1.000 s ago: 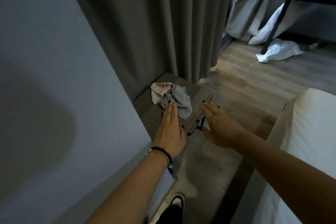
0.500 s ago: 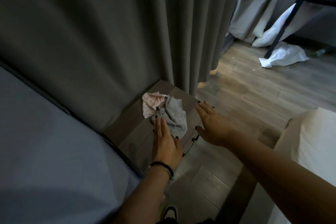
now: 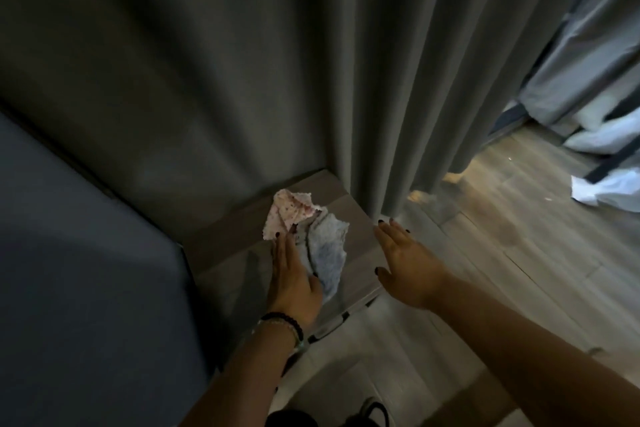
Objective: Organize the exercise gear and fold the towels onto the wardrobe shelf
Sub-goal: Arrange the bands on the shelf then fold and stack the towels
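Two crumpled small towels lie together on a low wooden shelf [image 3: 353, 253] at the foot of a grey curtain. The pink speckled towel [image 3: 289, 213] is farther back, the grey towel [image 3: 327, 251] nearer me. My left hand [image 3: 292, 274] lies flat with straight fingers against the left side of the towels, fingertips touching the pink one. My right hand [image 3: 403, 260] hovers open to the right of the towels, over the shelf's right edge, holding nothing.
A heavy grey curtain [image 3: 311, 80] hangs right behind the shelf. A dark blue-grey panel [image 3: 69, 270] fills the left. Wooden floor [image 3: 519, 236] stretches to the right, with white cloth [image 3: 609, 189] and a black table leg at far right. My shoe shows at the bottom.
My view has dropped closer to the shelf. Both hands have slid forward; the left hand now touches the pink towel, and the right hand has reached the shelf's right edge.
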The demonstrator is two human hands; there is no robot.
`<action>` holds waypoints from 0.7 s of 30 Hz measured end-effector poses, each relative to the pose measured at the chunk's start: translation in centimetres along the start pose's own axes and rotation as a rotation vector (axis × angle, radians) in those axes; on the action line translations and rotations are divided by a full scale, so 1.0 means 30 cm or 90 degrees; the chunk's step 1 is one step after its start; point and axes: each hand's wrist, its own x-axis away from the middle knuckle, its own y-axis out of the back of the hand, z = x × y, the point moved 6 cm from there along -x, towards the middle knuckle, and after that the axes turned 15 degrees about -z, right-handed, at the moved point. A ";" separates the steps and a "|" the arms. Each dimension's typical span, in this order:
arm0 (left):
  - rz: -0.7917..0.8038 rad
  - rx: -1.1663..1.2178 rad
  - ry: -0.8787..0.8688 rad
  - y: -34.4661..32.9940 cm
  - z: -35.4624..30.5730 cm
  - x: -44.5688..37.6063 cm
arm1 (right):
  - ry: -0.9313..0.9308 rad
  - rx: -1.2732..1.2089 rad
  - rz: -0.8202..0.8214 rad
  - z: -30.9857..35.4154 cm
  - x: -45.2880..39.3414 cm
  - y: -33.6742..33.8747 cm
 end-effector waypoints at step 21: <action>0.158 -0.409 -0.038 -0.452 0.448 0.025 | 0.132 -0.074 0.066 -0.082 -0.135 -0.522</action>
